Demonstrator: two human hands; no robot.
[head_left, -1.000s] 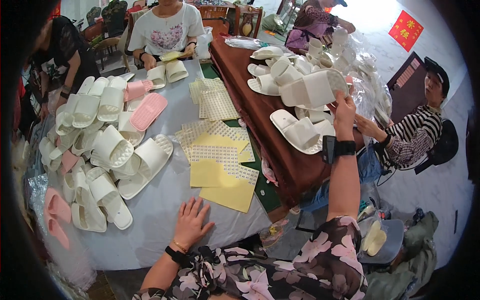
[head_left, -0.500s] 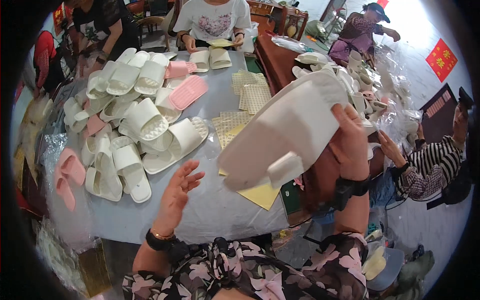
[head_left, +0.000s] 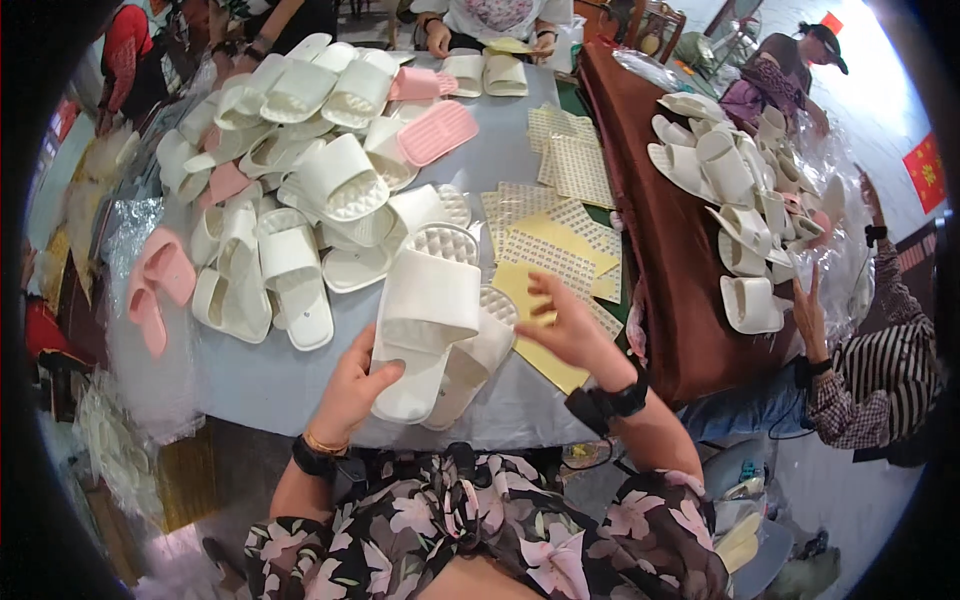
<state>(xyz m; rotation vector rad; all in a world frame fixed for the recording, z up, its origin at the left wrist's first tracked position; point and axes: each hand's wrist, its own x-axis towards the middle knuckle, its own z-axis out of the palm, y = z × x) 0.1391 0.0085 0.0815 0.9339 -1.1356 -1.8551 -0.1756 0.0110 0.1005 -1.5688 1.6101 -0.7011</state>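
In front of me my left hand (head_left: 352, 390) grips a white slipper (head_left: 430, 305) by its heel end, thumb on top, the bumpy toe end pointing away from me. A second white slipper (head_left: 482, 350) lies partly behind it; whether my left fingers also hold that one is hidden. Just to its right is my right hand (head_left: 572, 325), empty and with fingers apart, over a yellow sheet (head_left: 545, 370). Sheets of small printed stickers (head_left: 583, 172) are spread beyond that hand. A heap of white slippers (head_left: 345, 178) covers the table's left side, with a pink slipper (head_left: 438, 134) among them.
A pink pair (head_left: 163, 268) rests on clear plastic at the far left. On the right, a brown-covered surface (head_left: 650, 240) bears more white slippers (head_left: 750, 305). A person in striped clothes (head_left: 885, 365) reaches in there. Other people stand across the table.
My right hand has let go of the white slipper it held raised at the right. The slippers are now lower, at the middle, with my left hand gripping one. The view has shifted.
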